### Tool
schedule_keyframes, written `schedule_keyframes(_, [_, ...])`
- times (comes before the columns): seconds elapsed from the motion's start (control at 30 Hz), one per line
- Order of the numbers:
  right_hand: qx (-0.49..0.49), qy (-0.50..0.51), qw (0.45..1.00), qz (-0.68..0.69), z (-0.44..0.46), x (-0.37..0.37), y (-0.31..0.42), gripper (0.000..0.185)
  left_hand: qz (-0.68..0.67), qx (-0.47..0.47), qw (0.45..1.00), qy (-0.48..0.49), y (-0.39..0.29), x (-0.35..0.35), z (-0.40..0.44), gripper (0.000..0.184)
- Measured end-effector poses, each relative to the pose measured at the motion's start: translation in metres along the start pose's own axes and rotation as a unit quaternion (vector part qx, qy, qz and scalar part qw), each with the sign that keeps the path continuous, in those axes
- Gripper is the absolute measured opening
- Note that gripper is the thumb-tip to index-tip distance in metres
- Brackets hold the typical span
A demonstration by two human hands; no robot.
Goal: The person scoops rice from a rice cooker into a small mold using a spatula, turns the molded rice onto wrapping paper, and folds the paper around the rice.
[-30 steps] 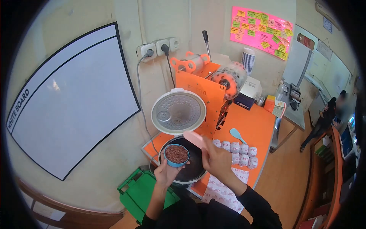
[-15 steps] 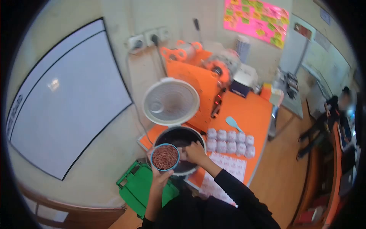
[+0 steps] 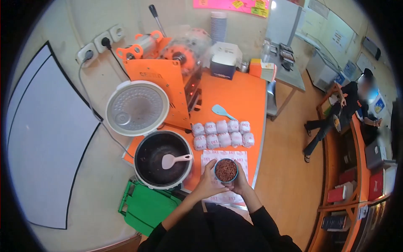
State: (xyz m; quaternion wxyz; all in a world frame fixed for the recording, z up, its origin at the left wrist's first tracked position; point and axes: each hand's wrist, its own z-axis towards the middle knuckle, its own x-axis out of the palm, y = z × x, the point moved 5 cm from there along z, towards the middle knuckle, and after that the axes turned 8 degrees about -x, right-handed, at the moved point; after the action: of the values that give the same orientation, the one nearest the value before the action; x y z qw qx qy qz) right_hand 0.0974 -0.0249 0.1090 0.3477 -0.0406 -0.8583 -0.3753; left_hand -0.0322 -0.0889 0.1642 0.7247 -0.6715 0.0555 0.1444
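Note:
Both my left hand (image 3: 208, 184) and my right hand (image 3: 241, 180) are closed around a small blue-rimmed cup (image 3: 226, 159), one on each side. Reddish-brown cooked rice (image 3: 226, 171) fills it. The cup is above a stack of white printed wrapping paper (image 3: 240, 156) at the front of the orange table. To the left, a pale pink rice paddle (image 3: 168, 161) rests in the open rice cooker (image 3: 145, 147), its handle reaching the right rim. Behind the paper, paper-wrapped balls (image 3: 223, 139) sit in two rows.
The cooker's raised lid (image 3: 137, 108) leans back near an orange machine (image 3: 158, 90). A light-blue paddle (image 3: 220, 110) lies on the orange table (image 3: 243, 94). Below the cooker is a green bin lid (image 3: 149, 208). A person (image 3: 346, 98) stands by shelves at right.
The cup has moved from over the cooker to above the wrapping paper. My right hand has left the cooker and now holds the cup too; the pink paddle lies in the cooker. The view has shifted.

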Motion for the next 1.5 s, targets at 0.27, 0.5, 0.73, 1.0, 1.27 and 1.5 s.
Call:
schedule_keyframes(0.27, [-0.263, -0.194, 0.829, -0.454, 0.017, -0.084, -0.012, 0.06, 0.238, -0.027, 0.968, 0.078, 0.137, 0.014, -0.037, 0.056])
schedule_keyframes(0.5, [-0.349, -0.164, 0.487, -0.784, 0.025, -0.04, -0.04, 0.066, 0.181, -0.047, 0.98, 0.063, 0.139, 0.02, -0.026, 0.042])
schedule_keyframes(0.73, [-0.372, -0.209, 0.557, -0.712, 0.043, -0.04, 0.007, 0.048, 0.15, 0.007, 0.987, -0.06, 0.086, 0.029, 0.018, 0.033])
schedule_keyframes(1.0, [-0.441, -0.203, 0.556, -0.674, 0.091, -0.052, -0.025, 0.042, 0.252, 0.106, 0.959, 0.071, 0.063, 0.087, 0.089, 0.046])
schedule_keyframes(1.27, [-0.416, -0.164, 0.635, -0.63, 0.107, -0.095, -0.053, 0.048, 0.184, 0.099, 0.975, 0.082, 0.084, 0.086, 0.097, 0.045])
schedule_keyframes(1.5, [-0.419, -0.136, 0.688, -0.577, 0.127, -0.104, -0.062, 0.055, 0.114, 0.138, 0.983, 0.044, 0.084, 0.078, 0.098, 0.044])
